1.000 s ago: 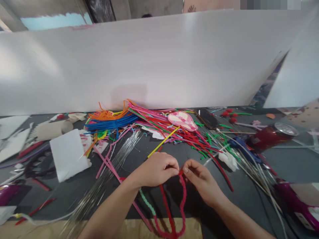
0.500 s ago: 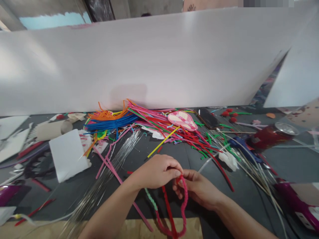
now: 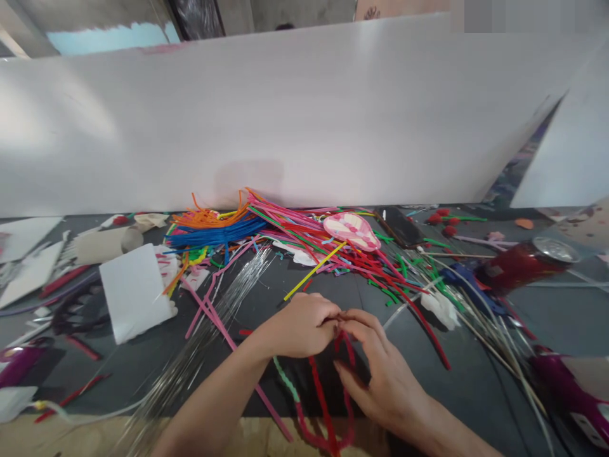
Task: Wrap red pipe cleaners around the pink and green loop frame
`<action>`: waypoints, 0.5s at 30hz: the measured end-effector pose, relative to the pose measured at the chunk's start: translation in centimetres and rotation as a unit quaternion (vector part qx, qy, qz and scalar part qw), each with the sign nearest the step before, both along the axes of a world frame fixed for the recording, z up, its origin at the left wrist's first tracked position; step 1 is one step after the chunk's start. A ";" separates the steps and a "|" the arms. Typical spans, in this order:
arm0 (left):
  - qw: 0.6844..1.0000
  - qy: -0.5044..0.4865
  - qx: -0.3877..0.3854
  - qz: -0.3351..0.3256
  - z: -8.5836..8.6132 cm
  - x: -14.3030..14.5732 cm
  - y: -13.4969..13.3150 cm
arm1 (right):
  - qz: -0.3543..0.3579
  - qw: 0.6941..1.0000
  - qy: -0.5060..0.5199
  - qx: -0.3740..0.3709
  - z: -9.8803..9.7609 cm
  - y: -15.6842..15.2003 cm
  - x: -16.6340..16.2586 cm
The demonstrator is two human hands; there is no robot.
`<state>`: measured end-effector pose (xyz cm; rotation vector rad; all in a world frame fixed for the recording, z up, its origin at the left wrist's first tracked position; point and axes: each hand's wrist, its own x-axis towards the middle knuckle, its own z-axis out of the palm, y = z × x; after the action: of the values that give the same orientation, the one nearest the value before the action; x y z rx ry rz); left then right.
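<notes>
My left hand (image 3: 301,328) is closed in a pinch on the top of a twisted red pipe cleaner loop (image 3: 323,406) that hangs down toward the table's near edge. My right hand (image 3: 380,374) meets it fingertip to fingertip, its thumb and forefinger pinching the same red end while the other fingers spread over the loop. A light green pipe cleaner (image 3: 286,379) lies just under my left wrist. Both hands hover over the dark table (image 3: 547,317), in front of the heap of coloured pipe cleaners (image 3: 304,238).
A white board (image 3: 285,114) walls off the back. A bundle of thin silver wires (image 3: 209,330) fans out to the left. A white block (image 3: 133,293) and cardboard tube (image 3: 102,244) lie left. A red can (image 3: 518,263), phone (image 3: 402,226) and purple tool (image 3: 571,387) lie right.
My right hand has come up over the loop and its fingertips now meet the left hand's at the red end. The camera view has shifted slightly.
</notes>
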<state>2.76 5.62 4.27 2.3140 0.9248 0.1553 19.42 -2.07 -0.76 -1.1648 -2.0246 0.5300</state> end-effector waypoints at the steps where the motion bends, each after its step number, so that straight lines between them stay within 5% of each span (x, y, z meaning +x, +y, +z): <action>1: 1.000 0.000 -0.003 0.002 -0.1 0.1 0.0 | -0.010 1.000 -0.001 0.009 -0.1 0.0 -0.1; 10: 0.999 -0.024 -0.033 0.013 -0.2 0.1 0.0 | -0.026 0.998 0.032 0.051 -0.2 0.5 0.4; 15: 0.999 -0.033 -0.020 0.014 -0.2 0.1 0.0 | -0.054 0.981 0.165 -0.090 0.4 1.1 0.7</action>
<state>2.89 5.63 4.06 2.2463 0.9197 0.2230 20.07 -0.96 -0.37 -1.1968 -1.6484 0.8077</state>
